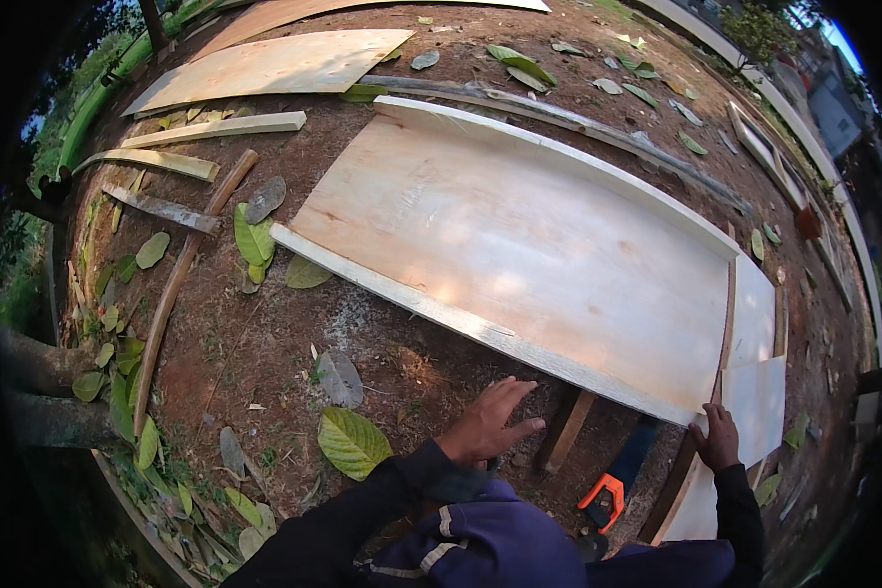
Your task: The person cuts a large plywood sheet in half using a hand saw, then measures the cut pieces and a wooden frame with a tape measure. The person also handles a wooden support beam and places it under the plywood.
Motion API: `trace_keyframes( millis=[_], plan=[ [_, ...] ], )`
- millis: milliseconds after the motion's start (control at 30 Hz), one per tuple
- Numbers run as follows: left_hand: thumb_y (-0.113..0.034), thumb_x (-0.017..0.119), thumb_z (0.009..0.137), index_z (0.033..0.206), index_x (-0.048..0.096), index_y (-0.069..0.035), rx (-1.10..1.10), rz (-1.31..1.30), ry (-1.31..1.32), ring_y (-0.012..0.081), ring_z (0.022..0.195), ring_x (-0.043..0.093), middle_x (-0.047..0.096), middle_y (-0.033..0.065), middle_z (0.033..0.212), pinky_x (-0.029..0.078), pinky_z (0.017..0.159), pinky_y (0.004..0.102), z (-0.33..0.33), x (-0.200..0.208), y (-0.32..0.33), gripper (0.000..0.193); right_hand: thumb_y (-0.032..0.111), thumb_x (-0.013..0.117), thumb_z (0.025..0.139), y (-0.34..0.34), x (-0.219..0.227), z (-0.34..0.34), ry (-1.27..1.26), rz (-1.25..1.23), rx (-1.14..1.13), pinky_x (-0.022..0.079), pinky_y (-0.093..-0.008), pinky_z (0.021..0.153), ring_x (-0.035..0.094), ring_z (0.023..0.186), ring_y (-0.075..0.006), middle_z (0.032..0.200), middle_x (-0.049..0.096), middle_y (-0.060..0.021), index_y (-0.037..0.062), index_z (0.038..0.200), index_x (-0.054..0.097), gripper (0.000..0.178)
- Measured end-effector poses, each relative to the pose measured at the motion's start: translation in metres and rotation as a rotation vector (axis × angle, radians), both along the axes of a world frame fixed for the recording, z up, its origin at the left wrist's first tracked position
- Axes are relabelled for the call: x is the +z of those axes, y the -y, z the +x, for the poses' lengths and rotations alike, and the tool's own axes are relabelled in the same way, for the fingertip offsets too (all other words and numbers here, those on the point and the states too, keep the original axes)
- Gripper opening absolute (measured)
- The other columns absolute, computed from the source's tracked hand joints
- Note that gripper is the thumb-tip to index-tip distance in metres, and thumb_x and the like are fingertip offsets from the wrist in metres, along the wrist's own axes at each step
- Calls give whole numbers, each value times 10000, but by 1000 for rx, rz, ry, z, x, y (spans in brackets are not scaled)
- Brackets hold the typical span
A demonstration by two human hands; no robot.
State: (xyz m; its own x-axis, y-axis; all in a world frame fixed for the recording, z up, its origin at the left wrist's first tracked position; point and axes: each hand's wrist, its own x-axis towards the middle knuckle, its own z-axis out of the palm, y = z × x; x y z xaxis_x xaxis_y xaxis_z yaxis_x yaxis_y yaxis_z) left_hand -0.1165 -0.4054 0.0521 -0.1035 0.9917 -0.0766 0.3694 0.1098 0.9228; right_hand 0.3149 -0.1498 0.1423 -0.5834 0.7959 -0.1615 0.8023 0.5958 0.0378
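A large plywood panel (519,255) with raised wooden strips along its long edges lies before me, slanting down toward the right. My left hand (490,423) hovers just off the near strip (480,336), fingers spread and nothing in them. At the panel's near right corner, my right hand (717,438) is closed over the edge, its fingers curled at the strip's end. Between my hands, a handsaw (606,500) with an orange and black handle rests on the ground, its blade tip hidden beneath the panel. A wooden piece (565,431) sticks out from under the near strip.
Another pale board (755,392) runs along the right side. Plywood sheets (274,69) and a long pole (559,122) lie beyond the panel. Loose strips (216,129) and a curved stick (181,284) are at left. Large leaves (353,443) dot the bare soil.
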Motion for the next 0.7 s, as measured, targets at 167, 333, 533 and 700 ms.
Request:
trace_keyframes(
  millis=[167,333,533,700],
  plan=[
    [-663,429,1054,1505,488,11,-386,-149,1015,293,1409,509,561,210,1471,378,1188,408,17,31,46,814,245,746,898,6,-27,20,-45,78,59,385,-530,1132,485,1361,-431,1455,519,-239,-3,1454,471,668],
    [-739,402,1012,1544,463,-40,-668,183,1155,265,1440,460,537,153,1511,288,1218,393,-7,88,44,881,228,782,845,19,-45,6,-16,-55,138,321,-536,1194,431,1417,-437,1487,475,-267,-13,1522,381,823],
    [-577,432,1082,1619,394,-134,-430,-546,1051,210,1408,441,505,107,1541,234,1209,341,1,31,84,697,180,821,789,3,-59,3,-38,-21,159,341,-523,1183,453,1393,-436,1456,504,-273,-30,1482,413,831],
    [-492,376,1132,1541,491,-119,-56,-576,1463,157,1408,461,542,91,1491,291,1226,328,34,-48,134,565,111,821,799,-2,-62,5,-49,-64,107,391,-493,1168,480,1363,-443,1424,528,-262,-28,1447,463,753]
  ],
)
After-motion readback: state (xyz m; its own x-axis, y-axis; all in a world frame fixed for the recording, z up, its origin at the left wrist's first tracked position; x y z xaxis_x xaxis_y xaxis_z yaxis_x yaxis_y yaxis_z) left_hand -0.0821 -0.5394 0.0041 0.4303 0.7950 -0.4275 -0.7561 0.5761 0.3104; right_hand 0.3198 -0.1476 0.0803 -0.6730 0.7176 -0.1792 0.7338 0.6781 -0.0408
